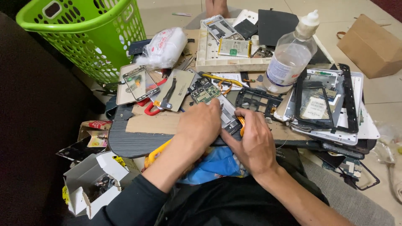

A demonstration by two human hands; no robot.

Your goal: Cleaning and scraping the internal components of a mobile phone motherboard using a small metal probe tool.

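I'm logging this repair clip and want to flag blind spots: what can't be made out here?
Head view:
- Part under the left hand: mostly covered by both hands.
- Right hand: its grip on the orange tool is hidden by its own fingers.
- Circuit board: components too small.
- White box: contents dark and unclear.
- Green basket: cut off by the top edge.

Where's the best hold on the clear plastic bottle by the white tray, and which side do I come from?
Grip the clear plastic bottle around its straight body below the shoulder, coming from the right, probably. It stands upright; the white tray crowds its left, and the nozzle cap is narrow.
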